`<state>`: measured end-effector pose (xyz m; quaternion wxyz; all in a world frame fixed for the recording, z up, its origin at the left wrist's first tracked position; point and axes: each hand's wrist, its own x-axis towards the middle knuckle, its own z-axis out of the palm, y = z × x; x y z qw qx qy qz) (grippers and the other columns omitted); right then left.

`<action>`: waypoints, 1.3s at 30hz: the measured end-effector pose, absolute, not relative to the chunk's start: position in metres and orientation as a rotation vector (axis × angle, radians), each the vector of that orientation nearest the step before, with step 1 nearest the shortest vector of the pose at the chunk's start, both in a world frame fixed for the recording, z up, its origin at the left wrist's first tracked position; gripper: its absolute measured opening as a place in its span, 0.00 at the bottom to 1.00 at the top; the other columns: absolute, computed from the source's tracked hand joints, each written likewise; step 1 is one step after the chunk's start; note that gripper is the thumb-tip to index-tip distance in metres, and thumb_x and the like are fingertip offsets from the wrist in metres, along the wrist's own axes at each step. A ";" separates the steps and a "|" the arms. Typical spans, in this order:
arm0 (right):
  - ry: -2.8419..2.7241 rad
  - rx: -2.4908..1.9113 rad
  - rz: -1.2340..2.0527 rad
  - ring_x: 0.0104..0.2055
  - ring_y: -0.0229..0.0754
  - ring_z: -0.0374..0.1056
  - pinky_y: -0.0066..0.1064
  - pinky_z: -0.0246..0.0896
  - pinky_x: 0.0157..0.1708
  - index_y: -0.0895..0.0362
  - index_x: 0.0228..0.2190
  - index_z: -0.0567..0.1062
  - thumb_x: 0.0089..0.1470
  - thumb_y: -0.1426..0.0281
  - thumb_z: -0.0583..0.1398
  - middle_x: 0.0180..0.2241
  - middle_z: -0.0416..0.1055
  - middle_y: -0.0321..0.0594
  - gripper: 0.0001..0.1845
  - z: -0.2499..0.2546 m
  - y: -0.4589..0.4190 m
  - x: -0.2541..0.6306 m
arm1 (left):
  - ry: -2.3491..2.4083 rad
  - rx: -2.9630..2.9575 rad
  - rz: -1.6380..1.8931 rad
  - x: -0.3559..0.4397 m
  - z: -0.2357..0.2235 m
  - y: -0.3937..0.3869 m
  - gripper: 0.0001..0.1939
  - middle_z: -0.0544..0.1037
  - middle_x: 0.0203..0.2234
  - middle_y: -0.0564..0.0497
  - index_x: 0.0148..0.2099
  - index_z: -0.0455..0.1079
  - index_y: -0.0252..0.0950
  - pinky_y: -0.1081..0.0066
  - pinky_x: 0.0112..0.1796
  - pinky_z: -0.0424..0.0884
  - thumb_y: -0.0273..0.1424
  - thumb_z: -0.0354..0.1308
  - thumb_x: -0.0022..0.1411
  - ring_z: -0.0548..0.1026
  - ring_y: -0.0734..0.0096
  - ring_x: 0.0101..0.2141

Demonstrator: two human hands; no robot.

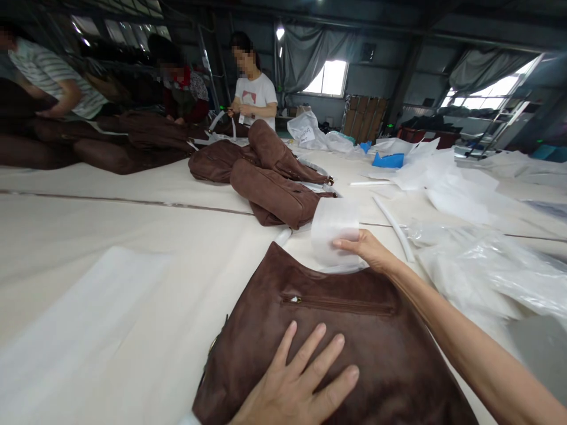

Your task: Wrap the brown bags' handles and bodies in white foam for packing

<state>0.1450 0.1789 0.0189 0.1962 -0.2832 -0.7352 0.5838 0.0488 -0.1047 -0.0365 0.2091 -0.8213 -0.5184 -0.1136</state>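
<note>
A brown suede bag point(336, 330) with a zip pocket lies flat on the cream table point(110, 236) right in front of me. My left hand point(301, 383) rests on its near part, palm down with fingers spread. At the bag's far edge my right hand point(365, 248) grips a rolled white foam sheet point(334, 233), fingers wrapped round its lower side. The sheet stands up just beyond the bag's opening.
A pile of brown bags point(270, 177) sits mid-table, with more at the far left point(88, 144). A flat white sheet point(84, 319) lies left. Clear plastic bags point(482, 265) and white foam strips point(394, 227) cover the right. Three people work at the far end.
</note>
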 end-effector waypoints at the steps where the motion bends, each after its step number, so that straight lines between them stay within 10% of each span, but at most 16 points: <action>1: -2.118 -0.717 1.593 0.38 0.44 0.72 0.35 0.66 0.44 0.61 0.33 0.79 0.47 0.56 0.66 0.35 0.78 0.43 0.20 0.023 0.168 0.151 | -1.482 -2.324 -0.316 0.050 -0.033 -0.106 0.35 0.59 0.65 0.46 0.68 0.54 0.47 0.39 0.63 0.38 0.51 0.54 0.64 0.57 0.45 0.63; 10: -2.753 -0.049 0.809 0.65 0.47 0.57 0.50 0.45 0.66 0.51 0.58 0.69 0.66 0.64 0.54 0.62 0.63 0.47 0.21 0.011 0.071 0.232 | -1.690 -2.480 -0.637 0.059 -0.022 -0.114 0.29 0.71 0.57 0.43 0.63 0.62 0.41 0.41 0.64 0.42 0.47 0.57 0.64 0.63 0.50 0.61; 16: -2.903 0.029 0.494 0.69 0.50 0.47 0.54 0.43 0.66 0.48 0.59 0.68 0.65 0.62 0.55 0.66 0.55 0.47 0.22 0.001 0.063 0.249 | -1.587 -2.118 -1.264 0.056 -0.031 -0.120 0.21 0.73 0.43 0.43 0.53 0.62 0.37 0.50 0.55 0.67 0.30 0.63 0.59 0.71 0.58 0.50; 22: -2.948 0.041 0.411 0.70 0.52 0.42 0.55 0.40 0.66 0.50 0.62 0.63 0.63 0.72 0.56 0.68 0.49 0.46 0.27 0.000 0.059 0.249 | -1.563 -2.285 -1.083 0.055 -0.028 -0.117 0.19 0.73 0.53 0.40 0.56 0.64 0.37 0.44 0.62 0.55 0.24 0.55 0.63 0.67 0.57 0.59; 34: -2.984 0.095 0.354 0.70 0.51 0.44 0.54 0.52 0.64 0.57 0.64 0.58 0.55 0.83 0.51 0.67 0.53 0.46 0.36 -0.031 -0.087 0.348 | -1.480 -2.443 -0.980 0.058 -0.024 -0.114 0.11 0.77 0.51 0.44 0.48 0.72 0.36 0.53 0.61 0.59 0.22 0.53 0.66 0.72 0.65 0.55; 39: -2.629 -0.026 0.340 0.66 0.50 0.55 0.48 0.63 0.58 0.60 0.57 0.68 0.61 0.80 0.49 0.57 0.69 0.50 0.24 -0.066 -0.091 0.324 | -1.477 -2.403 -0.968 0.059 -0.022 -0.114 0.09 0.78 0.48 0.45 0.46 0.72 0.36 0.54 0.58 0.62 0.24 0.52 0.67 0.74 0.65 0.51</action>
